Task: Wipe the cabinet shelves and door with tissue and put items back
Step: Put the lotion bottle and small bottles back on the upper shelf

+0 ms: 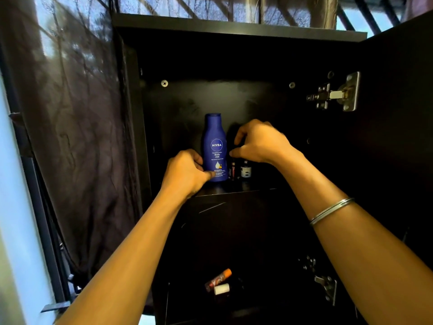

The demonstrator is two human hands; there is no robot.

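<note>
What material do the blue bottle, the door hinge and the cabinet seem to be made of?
Blue bottle: probably plastic, smooth with a soft sheen; moulded rounded shape and printed label.
Hinge: metal, bright silver, with hard reflections and visible screws.
Cabinet: likely laminated board, dark and matt; flat panels with screw heads in the back. Solid wood cannot be excluded, since no grain shows.

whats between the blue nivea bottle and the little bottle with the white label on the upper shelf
In the head view, a slim dark item with red markings stands between the Nivea bottle and the small bottle.
</note>
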